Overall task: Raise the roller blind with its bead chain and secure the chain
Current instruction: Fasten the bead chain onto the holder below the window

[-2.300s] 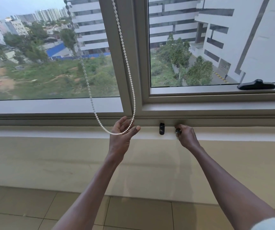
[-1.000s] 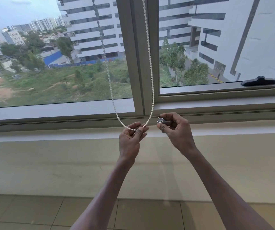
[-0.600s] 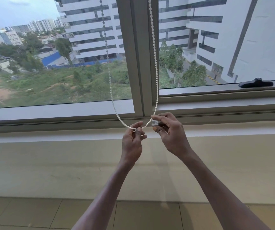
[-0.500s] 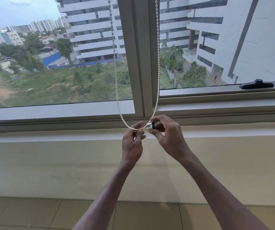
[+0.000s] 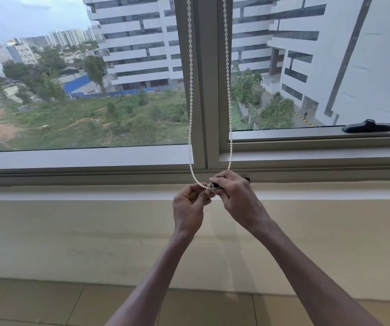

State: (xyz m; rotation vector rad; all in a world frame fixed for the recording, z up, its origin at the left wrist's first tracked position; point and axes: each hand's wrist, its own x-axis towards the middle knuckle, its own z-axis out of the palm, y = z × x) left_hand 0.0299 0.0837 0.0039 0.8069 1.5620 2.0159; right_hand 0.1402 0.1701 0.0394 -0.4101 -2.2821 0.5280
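A white bead chain (image 5: pixel 190 95) hangs as a loop in front of the window's middle post, both strands running up out of the frame. My left hand (image 5: pixel 188 207) pinches the bottom of the loop just below the sill. My right hand (image 5: pixel 235 197) holds a small black and silver chain clip (image 5: pixel 214 186) pressed against the loop's lowest beads. The two hands touch at the fingertips. The roller blind itself is out of view above.
A black window handle (image 5: pixel 366 128) lies on the right sash frame. A small dark fitting (image 5: pixel 247 179) peeks out behind my right hand on the sill edge. Below the white sill (image 5: pixel 71 192) is a cream wall, then tiled floor.
My right hand left the sill fitting with the small clip and brought it to the chain loop. My left hand closed on the loop's bottom, and both hands have come together.
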